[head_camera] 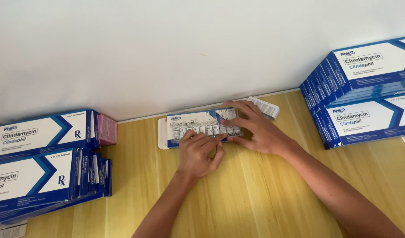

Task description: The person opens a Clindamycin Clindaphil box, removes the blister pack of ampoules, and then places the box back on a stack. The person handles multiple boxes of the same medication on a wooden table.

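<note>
desk (264, 202) looks like smooth pale wood, slight sheen; boxes (370, 83) are glossy printed cardboard; clear shiny plastic tray (202, 130); matt white wall (167, 48)

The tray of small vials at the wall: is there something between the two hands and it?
Nothing visible is between them. The left hand and the right hand both already rest their fingers on the tray of vials, which lies on an open white and blue box on the wooden table.

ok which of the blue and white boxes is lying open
The single box at the wall under both hands: its end flap sticks out and a tray of vials shows. The stacked boxes on either side are shut.
</note>
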